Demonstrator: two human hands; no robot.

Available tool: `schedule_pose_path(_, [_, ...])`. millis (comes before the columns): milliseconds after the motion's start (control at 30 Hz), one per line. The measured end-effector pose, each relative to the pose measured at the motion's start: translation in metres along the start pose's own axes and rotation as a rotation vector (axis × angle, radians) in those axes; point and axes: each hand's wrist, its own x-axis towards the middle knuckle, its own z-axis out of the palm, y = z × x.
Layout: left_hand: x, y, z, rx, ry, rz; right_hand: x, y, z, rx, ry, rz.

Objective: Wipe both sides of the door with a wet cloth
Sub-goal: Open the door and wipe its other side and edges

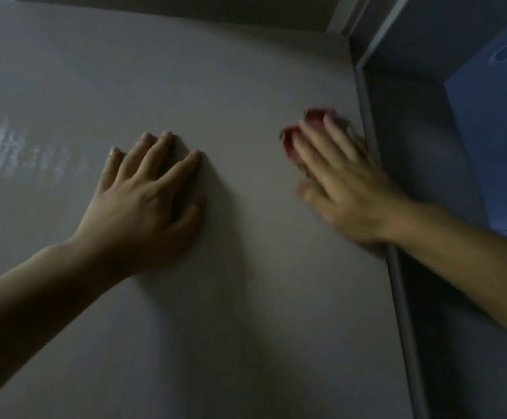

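A plain grey door (pixel 231 71) fills most of the view in dim light. My left hand (pixel 146 195) lies flat on it near the middle, fingers spread and straight. My right hand (pixel 340 179) presses a red cloth (pixel 299 137) against the door close to its right edge, fingers stretched over the cloth. The right hand and the cloth are blurred. Most of the cloth is hidden under the fingers; only its upper and left parts show.
The door's right edge (pixel 397 282) runs down the frame. Beyond it is a dark gap and a blue panel (pixel 494 140) with a round hole. A pale frame strip (pixel 341 13) shows at the top. A wet sheen (pixel 13 146) glints on the door's left.
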Motion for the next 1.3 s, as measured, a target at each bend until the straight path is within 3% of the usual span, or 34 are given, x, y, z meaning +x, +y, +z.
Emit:
schedule_pose_path(100, [0.000,-0.001,-0.002,0.011,-0.025,-0.001,-0.001,0.012,0.002,-0.026,0.042,-0.092])
schedule_pose_path(233, [-0.002,0.001,-0.003,0.017,-0.034,-0.012,0.042,0.017,-0.010,0.019,-0.021,0.221])
schedule_pose_path(367, [-0.002,-0.001,-0.003,0.040,-0.043,0.003,-0.026,-0.040,0.011,-0.025,0.034,-0.035])
schedule_pose_path(467, [-0.003,-0.007,-0.005,0.024,-0.055,0.025,-0.043,-0.041,0.015,-0.026,0.006,-0.142])
schedule_pose_path(533, [-0.007,-0.012,-0.004,-0.005,-0.031,0.041,-0.012,-0.025,0.012,-0.037,0.082,-0.064])
schedule_pose_path(667, [-0.025,-0.023,-0.003,-0.004,0.006,-0.051,0.039,-0.030,-0.002,0.038,0.004,0.239])
schedule_pose_path(800, [-0.042,-0.049,-0.006,0.068,-0.028,-0.088,-0.010,-0.090,0.016,-0.041,0.076,-0.106])
schedule_pose_path(867, [-0.046,-0.058,-0.007,0.067,-0.039,-0.082,-0.002,-0.081,0.016,-0.060,0.074,-0.187])
schedule_pose_path(967, [-0.046,-0.059,-0.007,0.087,-0.041,-0.079,0.068,-0.053,0.000,-0.031,0.118,0.054])
schedule_pose_path(1033, [-0.046,-0.059,-0.007,0.097,-0.041,-0.077,0.107,-0.050,-0.011,0.072,0.005,0.288])
schedule_pose_path(1067, [-0.046,-0.060,-0.009,0.100,-0.046,-0.077,0.113,-0.062,-0.011,0.073,-0.018,0.315])
schedule_pose_path(1100, [-0.047,-0.062,-0.009,0.102,-0.056,-0.075,0.109,-0.080,-0.009,0.048,-0.010,0.266])
schedule_pose_path(1200, [-0.050,-0.069,-0.014,0.100,-0.069,-0.040,0.058,-0.130,0.001,0.002,0.010,-0.108])
schedule_pose_path(1300, [-0.051,-0.080,-0.020,0.077,-0.065,-0.003,0.061,-0.116,0.003,-0.094,-0.008,-0.225])
